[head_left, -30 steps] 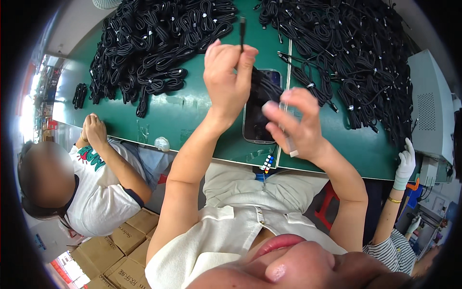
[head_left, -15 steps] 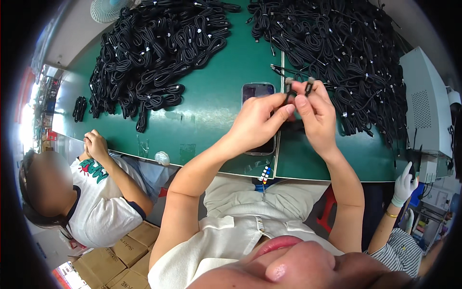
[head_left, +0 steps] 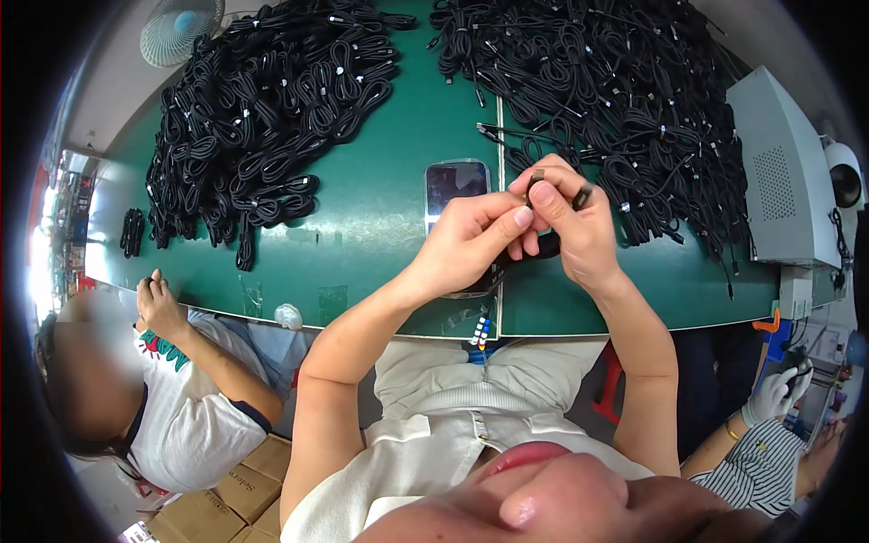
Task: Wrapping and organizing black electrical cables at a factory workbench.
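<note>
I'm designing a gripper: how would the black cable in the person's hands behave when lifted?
The black cable would probably flop, as similar cables lie in tight loops. Its connector should feel stiff, poking up unbent at the right hand. It's likely light too, being slender.

Print shows on the brown cardboard boxes (head_left: 258, 457) beyond the left part of the bench's (head_left: 362, 195) front edge: dark lettering runs across their tops, slanted and partly legible. Near the bench's front left corner, a co-worker's white shirt (head_left: 195, 443) carries a green, letter-like chest design (head_left: 168, 353) with a red motif, partly hidden by an arm. Toward the bench's back edge, small white tabs (head_left: 663, 129) dot the heaped black cables (head_left: 597, 90); any marking on these is too small to read.
</note>
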`<state>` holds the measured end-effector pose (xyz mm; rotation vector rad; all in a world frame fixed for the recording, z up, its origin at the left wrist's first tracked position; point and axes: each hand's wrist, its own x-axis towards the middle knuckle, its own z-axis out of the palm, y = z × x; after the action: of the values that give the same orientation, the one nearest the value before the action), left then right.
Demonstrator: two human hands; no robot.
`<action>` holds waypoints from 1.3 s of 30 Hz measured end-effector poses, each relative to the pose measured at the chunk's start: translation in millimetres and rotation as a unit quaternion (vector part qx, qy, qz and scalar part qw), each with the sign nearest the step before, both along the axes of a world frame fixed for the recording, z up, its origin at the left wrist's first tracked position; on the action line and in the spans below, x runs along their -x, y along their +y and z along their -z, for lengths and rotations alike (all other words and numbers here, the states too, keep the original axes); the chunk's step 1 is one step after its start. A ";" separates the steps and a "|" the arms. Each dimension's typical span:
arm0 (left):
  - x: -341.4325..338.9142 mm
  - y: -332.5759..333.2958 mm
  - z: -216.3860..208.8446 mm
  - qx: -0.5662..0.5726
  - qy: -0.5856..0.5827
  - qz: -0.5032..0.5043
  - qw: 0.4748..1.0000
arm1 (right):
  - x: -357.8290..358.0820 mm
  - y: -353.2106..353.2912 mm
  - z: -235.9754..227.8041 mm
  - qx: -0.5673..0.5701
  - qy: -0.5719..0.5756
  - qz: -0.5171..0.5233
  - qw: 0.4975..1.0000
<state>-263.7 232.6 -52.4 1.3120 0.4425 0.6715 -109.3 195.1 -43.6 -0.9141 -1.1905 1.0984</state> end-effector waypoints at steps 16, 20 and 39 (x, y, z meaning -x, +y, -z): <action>-0.6 1.5 4.5 -0.108 -0.022 -0.117 0.987 | 11.2 3.9 0.7 -0.062 -0.039 -0.009 0.997; 0.1 -4.2 1.8 -0.074 -0.080 -0.178 0.978 | -6.6 2.6 -2.5 -0.144 -0.224 0.148 0.952; -5.6 -19.0 16.5 -0.224 -0.012 -0.113 0.968 | 11.6 -1.6 17.2 -0.165 -0.121 0.077 0.976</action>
<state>-258.1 213.6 -68.9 1.6931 0.4398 1.0187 -120.9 193.5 -60.8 -0.8774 -1.4260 0.6518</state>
